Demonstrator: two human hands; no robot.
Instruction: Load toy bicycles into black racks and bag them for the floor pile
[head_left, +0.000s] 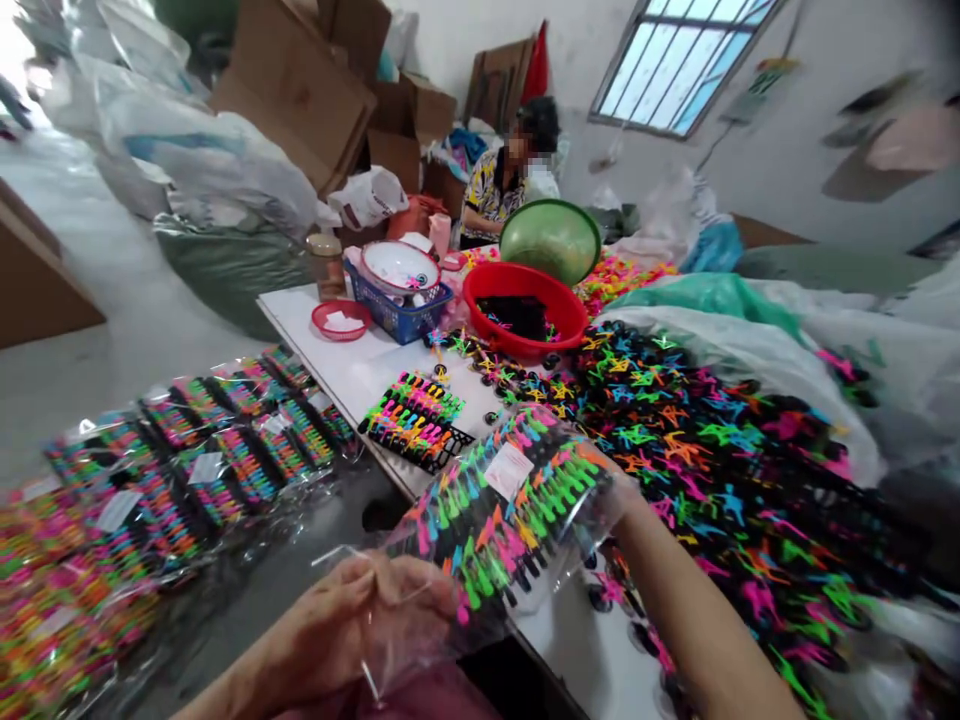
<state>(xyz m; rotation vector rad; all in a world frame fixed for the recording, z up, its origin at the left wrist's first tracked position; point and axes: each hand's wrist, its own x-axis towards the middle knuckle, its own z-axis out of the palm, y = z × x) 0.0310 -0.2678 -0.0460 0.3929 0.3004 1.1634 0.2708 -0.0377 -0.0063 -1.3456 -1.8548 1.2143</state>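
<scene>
A clear plastic bag (570, 560) packed with rows of bright small plastic figures (480, 545) on black bases is held up at a slant over the table edge. A white paper label (509, 470) shows through its upper side. My left hand (352, 610) is closed on the loose near end of the bag, thumb over the film. At the far right end, my right hand (616, 485) holds the bag from behind, its fingers mostly hidden. Just beyond the bag, a black rack (439, 455) of similar figures lies on the white table (382, 365).
Loose figures with black wheels (697, 470) are heaped on the right. Filled bags (225, 465) lie at the left. Farther back are a red basin (480, 290), a green basin (551, 240), a blue basket (397, 318) and a jar (325, 265). Another person (487, 195) sits behind.
</scene>
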